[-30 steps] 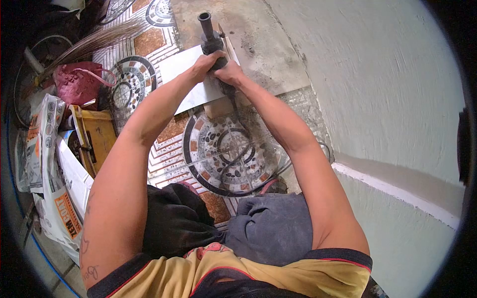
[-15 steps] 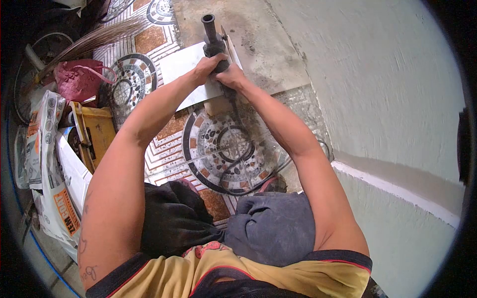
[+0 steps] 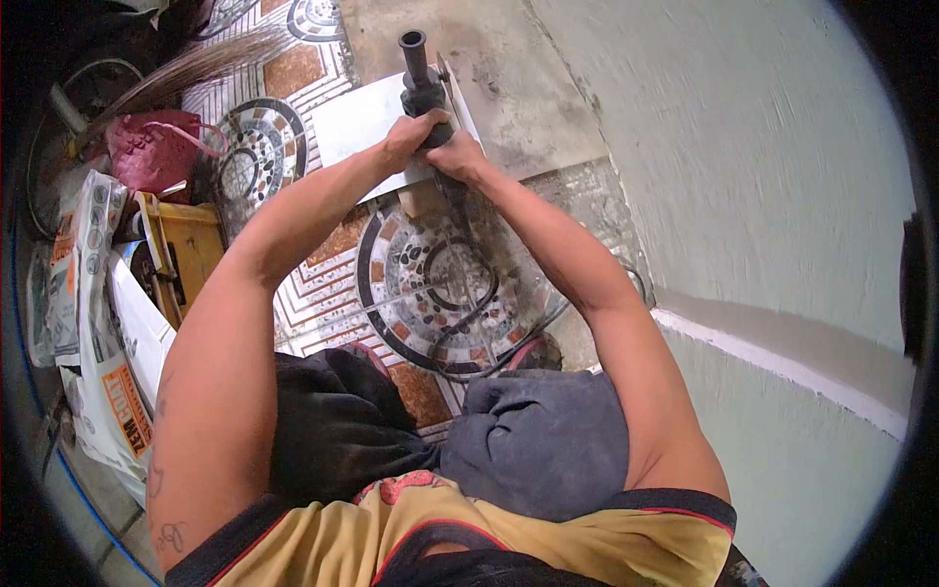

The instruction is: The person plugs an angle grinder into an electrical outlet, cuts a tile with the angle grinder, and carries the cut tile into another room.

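Both hands grip a dark angle grinder (image 3: 423,98), held over a white tile (image 3: 354,125). My left hand (image 3: 416,135) is closed around the body from the left, just behind the head. Against it, my right hand (image 3: 455,155) wraps the rear part from the right. A side handle points away from me, and a thin disc (image 3: 443,70) stands edge-on at the tool's right, over the tile's right part. Whether the disc touches the tile is unclear. A small pale block (image 3: 419,203) shows under the tile's near edge. The black cord (image 3: 489,284) trails toward my feet.
A textured pale wall (image 3: 763,176) rises on the right. Along the left are a pink bag (image 3: 152,157), a yellow toolbox (image 3: 191,245), a printed cement sack (image 3: 108,362) and a broom (image 3: 205,68). Patterned floor tiles (image 3: 430,264) lie beneath the cord.
The camera view has shifted slightly. Both hands keep the same grip on the angle grinder, which shows almost no movement over the tile.
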The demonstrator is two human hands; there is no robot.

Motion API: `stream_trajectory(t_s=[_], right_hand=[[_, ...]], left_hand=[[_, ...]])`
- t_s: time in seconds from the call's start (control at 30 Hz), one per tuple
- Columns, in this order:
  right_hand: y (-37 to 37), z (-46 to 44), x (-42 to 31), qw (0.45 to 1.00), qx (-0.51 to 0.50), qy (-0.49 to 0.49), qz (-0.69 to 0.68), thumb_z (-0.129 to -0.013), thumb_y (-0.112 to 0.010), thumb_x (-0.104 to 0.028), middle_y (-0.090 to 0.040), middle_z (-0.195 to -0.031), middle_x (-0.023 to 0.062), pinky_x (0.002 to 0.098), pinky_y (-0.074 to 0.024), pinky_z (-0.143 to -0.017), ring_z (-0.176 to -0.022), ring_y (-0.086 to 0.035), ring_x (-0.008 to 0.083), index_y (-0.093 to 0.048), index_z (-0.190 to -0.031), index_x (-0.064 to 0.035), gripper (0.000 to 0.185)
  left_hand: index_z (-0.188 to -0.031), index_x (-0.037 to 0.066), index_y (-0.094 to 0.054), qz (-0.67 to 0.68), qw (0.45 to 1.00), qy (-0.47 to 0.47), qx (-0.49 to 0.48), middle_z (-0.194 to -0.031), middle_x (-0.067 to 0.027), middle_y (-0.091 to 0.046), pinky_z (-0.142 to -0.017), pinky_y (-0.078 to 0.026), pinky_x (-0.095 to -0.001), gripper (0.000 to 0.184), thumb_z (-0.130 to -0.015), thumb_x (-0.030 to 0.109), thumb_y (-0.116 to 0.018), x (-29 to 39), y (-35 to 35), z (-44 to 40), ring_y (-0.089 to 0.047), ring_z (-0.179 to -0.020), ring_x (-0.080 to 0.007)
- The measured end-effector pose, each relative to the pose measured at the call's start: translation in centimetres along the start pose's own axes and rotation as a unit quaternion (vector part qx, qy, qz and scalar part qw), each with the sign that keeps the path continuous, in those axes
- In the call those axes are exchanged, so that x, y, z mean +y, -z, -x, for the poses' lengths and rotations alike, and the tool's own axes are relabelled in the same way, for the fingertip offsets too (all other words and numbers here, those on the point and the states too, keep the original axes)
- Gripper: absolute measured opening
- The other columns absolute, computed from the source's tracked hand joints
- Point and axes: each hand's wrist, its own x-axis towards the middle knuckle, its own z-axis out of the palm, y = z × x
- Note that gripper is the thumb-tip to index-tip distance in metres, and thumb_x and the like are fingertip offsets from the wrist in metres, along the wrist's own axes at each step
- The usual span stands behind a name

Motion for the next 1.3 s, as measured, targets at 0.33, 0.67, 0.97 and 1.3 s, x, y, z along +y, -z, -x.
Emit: stream_trajectory(t_s=[0.33, 0.67, 0.97, 1.3], right_hand=[[-0.5, 1.5, 1.5, 1.0, 0.005, 0.014, 0.021, -0.063, -0.08, -0.04, -0.073, -0.102, 0.0206, 0.0398, -0.0539, -0.089, -0.102, -0.07, 0.0346, -0.072, -0.105, -0.0024, 0.056], [0.6, 5.3, 0.5, 1.0, 0.007, 0.001, 0.026, -0.065, -0.082, -0.037, -0.074, -0.094, 0.0179, 0.0377, -0.0548, -0.08, -0.091, -0.072, 0.0283, -0.073, -0.1, -0.0006, 0.052], [0.2, 6.0, 1.6, 1.0, 0.001, -0.003, 0.001, -0.065, -0.082, -0.036, -0.073, -0.093, 0.0172, 0.0388, -0.0547, -0.078, -0.089, -0.071, 0.0288, -0.072, -0.099, -0.0003, 0.05], [-0.3, 6.5, 3.0, 1.0, -0.006, -0.003, -0.01, -0.064, -0.081, -0.04, -0.073, -0.092, 0.0206, 0.0399, -0.0559, -0.078, -0.091, -0.073, 0.0326, -0.072, -0.095, 0.0019, 0.053]], left_hand=[[-0.103, 0.002, -0.065, -0.006, 0.998, -0.048, -0.045, -0.087, -0.0062, -0.066, -0.064, -0.051, -0.0336, 0.045, -0.081, 0.041, -0.074, -1.5, -0.8, 2.0, -0.064, -0.072, -0.0181], [-0.098, -0.002, -0.067, 0.011, 1.0, 0.015, 0.017, -0.085, -0.011, -0.067, -0.057, -0.05, -0.0373, 0.05, -0.077, 0.042, -0.075, -1.5, -2.5, 4.4, -0.065, -0.068, -0.0224], [-0.101, -0.001, -0.066, 0.009, 1.0, 0.019, 0.003, -0.085, -0.009, -0.067, -0.064, -0.05, -0.0353, 0.051, -0.078, 0.044, -0.074, -1.5, -3.2, 6.4, -0.064, -0.071, -0.0208], [-0.096, -0.002, -0.065, 0.023, 1.0, 0.016, 0.007, -0.083, -0.0101, -0.064, -0.059, -0.048, -0.0375, 0.049, -0.077, 0.042, -0.074, -1.5, -4.3, 8.5, -0.061, -0.067, -0.0222]])
